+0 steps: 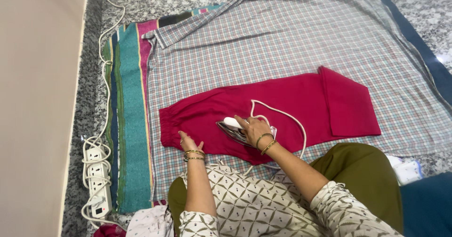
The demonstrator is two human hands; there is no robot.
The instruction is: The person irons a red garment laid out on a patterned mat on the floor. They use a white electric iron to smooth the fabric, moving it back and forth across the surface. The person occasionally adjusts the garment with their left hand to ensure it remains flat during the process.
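Checked cloth [292, 39] cut off above.

I see a red garment [282, 102] spread flat on the checked cloth, its gathered waistband at the left end and its right end folded back over itself. On its near edge sits a silver iron [235, 129] with a white handle, sole down.

- The left hand [189, 142] lies flat, palm down, fingers stretched forward and slightly spread; the forearm runs almost straight up from the body, bangles at the wrist
- The right hand [253, 127] is curled in a closed grip, knuckles up; its forearm reaches in diagonally from the lower right, elbow bent, bangles at the wrist
- Both arms wear patterned sleeves ending near the elbow
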